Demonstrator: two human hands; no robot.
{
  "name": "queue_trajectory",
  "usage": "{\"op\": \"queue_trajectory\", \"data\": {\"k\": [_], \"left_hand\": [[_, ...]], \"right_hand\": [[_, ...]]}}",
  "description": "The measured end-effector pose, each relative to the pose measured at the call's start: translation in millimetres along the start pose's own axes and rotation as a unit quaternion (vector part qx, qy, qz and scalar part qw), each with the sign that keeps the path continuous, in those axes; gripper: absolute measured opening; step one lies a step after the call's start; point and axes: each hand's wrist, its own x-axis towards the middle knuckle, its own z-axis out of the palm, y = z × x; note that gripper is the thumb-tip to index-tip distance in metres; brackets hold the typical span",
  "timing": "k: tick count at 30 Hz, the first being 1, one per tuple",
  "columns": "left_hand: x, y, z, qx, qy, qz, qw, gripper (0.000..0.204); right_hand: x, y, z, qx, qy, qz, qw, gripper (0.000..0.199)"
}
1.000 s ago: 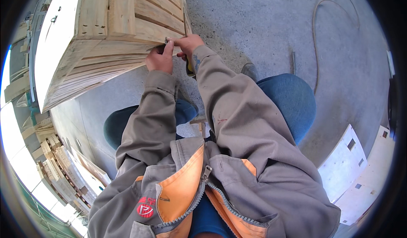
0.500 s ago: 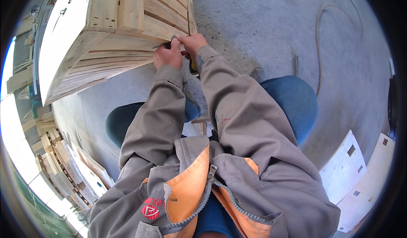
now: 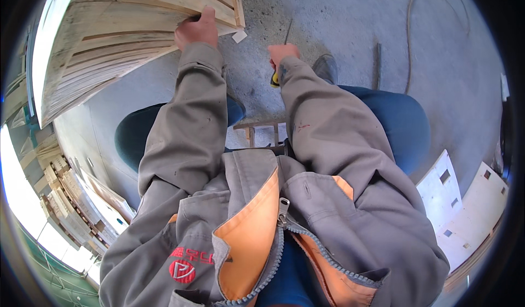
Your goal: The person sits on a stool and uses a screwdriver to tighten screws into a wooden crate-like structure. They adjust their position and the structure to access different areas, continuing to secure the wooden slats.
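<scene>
My left hand [image 3: 197, 31] is closed on the lower edge of a slatted wooden crate [image 3: 131, 20], thumb up against the wood, most fingers hidden. The crate stands tilted at the upper left. In my right hand [image 3: 284, 54], held apart from the crate above the floor, is a screwdriver [image 3: 288, 31]. Its thin dark shaft points away from me, and part of a yellow and black handle shows below the fist. A small white piece [image 3: 239, 36] shows by the crate's near corner, between my hands.
Beneath me is a low wooden stool [image 3: 257, 126], between my knees. A dark bar [image 3: 377, 66] and a long hose [image 3: 410, 44] lie on the concrete floor to the right. Pale boards with square holes [image 3: 442, 178] are at the lower right, and stacked timber [image 3: 74, 197] at the left.
My right hand has drawn away from the crate to the right with the screwdriver. My left hand has shifted left along the crate's edge. The white piece has come into view.
</scene>
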Motion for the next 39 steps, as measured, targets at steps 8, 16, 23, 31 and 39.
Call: {"op": "queue_trajectory", "data": {"k": [8,16,23,31,39], "left_hand": [[2.1,-14.1,16.3,-0.075,0.039,0.0,0.996,0.054],[1.6,-17.2,18.7,-0.234,0.005,-0.011,0.972,0.038],[3.3,-12.1,15.8,-0.22,-0.01,-0.015,0.975,0.031],[1.3,-13.3,17.5,-0.277,-0.011,-0.009,0.961,0.025],[-2.3,-12.2,7.8,-0.2,0.011,0.018,0.98,0.034]], "right_hand": [[2.7,104.0,17.9,-0.086,0.014,0.069,0.994,0.019],[-29.5,95.4,88.6,-0.385,-0.088,0.028,0.918,0.029],[-40.8,93.8,103.6,-0.346,-0.074,0.072,0.933,0.027],[-53.9,64.4,89.9,-0.404,-0.098,0.05,0.908,0.025],[-57.9,29.6,51.9,-0.437,-0.114,0.032,0.891,0.028]]}}
